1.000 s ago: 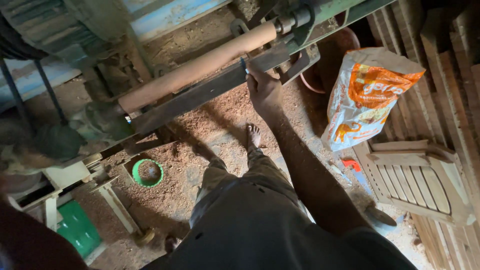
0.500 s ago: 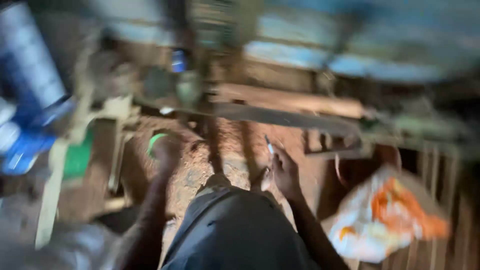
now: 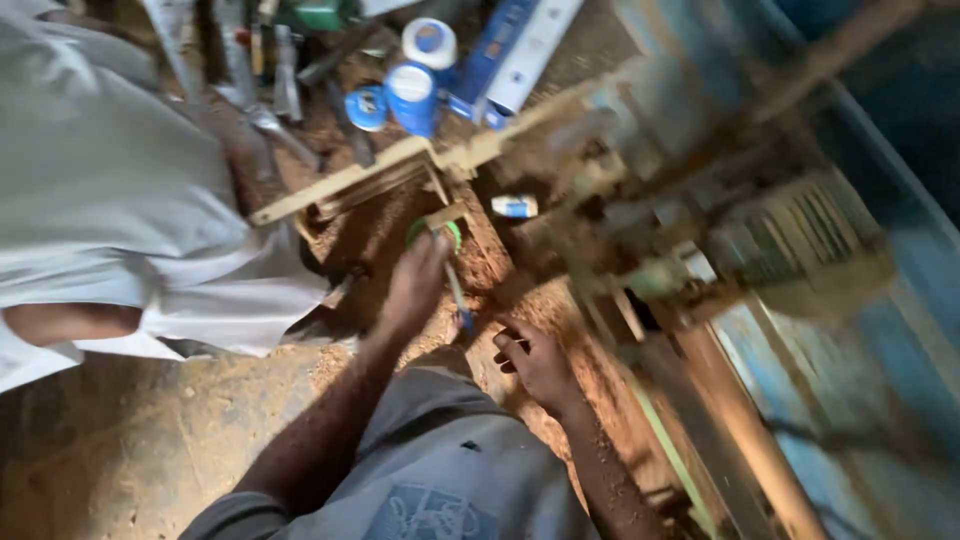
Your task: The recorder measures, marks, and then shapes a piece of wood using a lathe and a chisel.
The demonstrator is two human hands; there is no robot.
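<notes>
Reaching down to the green tub on the sawdust floor

The left hand point(image 3: 415, 285) stretches toward twelve o'clock, its fingers curled at the rim of the small green tub point(image 3: 432, 232), which sits on the sawdust floor point(image 3: 150, 440) just under the pale wooden frame point(image 3: 400, 165); whether it grips yet is blurred. The right hand point(image 3: 535, 362), at about four o'clock from the tub, pinches a thin blue-tipped tool point(image 3: 458, 295) pointing toward it. To do this well I judge: steady the head, hold the tub by its rim, keep the tool tip low and clear of the left hand's knuckles. Blue tins point(image 3: 412, 95) stand well apart at twelve.
</notes>
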